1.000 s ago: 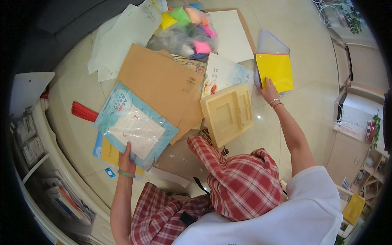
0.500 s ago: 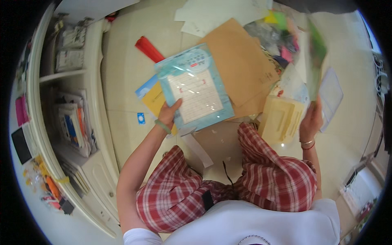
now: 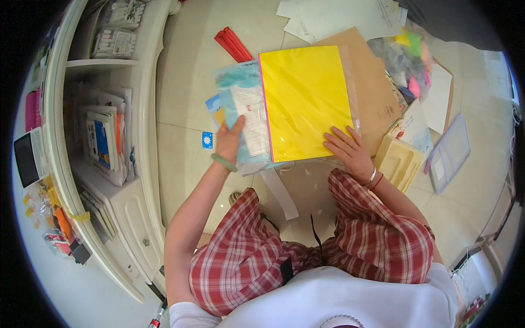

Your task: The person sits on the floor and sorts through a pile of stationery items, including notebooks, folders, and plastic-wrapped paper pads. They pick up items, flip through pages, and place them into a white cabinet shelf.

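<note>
My left hand (image 3: 228, 143) grips the lower left edge of a teal plastic-wrapped pack of lined paper (image 3: 239, 82), thumb on top and the other fingers hidden beneath. A bright yellow sheet pack in a clear sleeve (image 3: 306, 101), with a pink left edge, covers the teal pack's right part. My right hand (image 3: 350, 153) lies on its lower right corner, fingers stretched out. Beneath it sits a large brown paper envelope (image 3: 377, 101). A blue and yellow packet (image 3: 215, 109) peeks out beside my left hand.
Red sticks (image 3: 232, 45) lie beyond the packs. At right are a cream plastic tray (image 3: 398, 161), a translucent lid (image 3: 449, 153) and a bag of colourful scraps (image 3: 402, 60). White papers (image 3: 339, 19) spread at the far side. An open cabinet (image 3: 104, 175) stands left; a small blue card (image 3: 207, 140) lies nearby.
My right hand has come in from the right and a yellow pack now lies over the teal one. Earlier it held up a blurred green flat item. The view has shifted slightly.
</note>
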Motion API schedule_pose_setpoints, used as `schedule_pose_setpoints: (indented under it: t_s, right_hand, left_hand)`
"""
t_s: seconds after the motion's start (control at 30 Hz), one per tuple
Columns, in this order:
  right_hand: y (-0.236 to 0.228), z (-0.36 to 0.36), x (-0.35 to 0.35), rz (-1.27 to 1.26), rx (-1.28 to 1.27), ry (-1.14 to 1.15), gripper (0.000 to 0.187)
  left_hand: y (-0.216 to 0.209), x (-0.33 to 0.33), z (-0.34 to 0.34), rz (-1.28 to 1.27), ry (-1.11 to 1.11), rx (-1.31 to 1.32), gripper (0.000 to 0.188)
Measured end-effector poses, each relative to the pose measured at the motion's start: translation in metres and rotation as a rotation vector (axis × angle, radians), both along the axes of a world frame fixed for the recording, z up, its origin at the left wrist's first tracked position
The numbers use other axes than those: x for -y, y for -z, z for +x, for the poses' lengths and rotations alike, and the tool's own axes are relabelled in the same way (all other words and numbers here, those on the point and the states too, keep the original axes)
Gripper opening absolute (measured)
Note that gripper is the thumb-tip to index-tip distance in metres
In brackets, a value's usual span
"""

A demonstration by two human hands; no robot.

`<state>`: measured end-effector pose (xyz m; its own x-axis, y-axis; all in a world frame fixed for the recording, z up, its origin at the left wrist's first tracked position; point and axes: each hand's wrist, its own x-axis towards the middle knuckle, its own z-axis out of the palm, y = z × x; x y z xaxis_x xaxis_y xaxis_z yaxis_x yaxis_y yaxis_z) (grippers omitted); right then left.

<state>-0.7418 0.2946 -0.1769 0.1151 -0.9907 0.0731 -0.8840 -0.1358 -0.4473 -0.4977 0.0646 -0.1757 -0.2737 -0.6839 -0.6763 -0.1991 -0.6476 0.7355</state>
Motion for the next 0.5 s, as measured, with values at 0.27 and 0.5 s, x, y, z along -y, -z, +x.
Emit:
schedule_pose_setpoints:
  t_s: [0.27,0.5]
  right_hand:
    - [0.028,-0.004,-0.012,0.057,0.028,0.003,0.044]
    - [0.017,-0.004,-0.005,0.164,0.086,0.024,0.041]
  left_hand:
    - [-0.066,0.047,0.031,-0.373,0.08,0.04,0.03]
    - [-0.083,0.03,-0.005,-0.114,-0.096,-0.377,0.037]
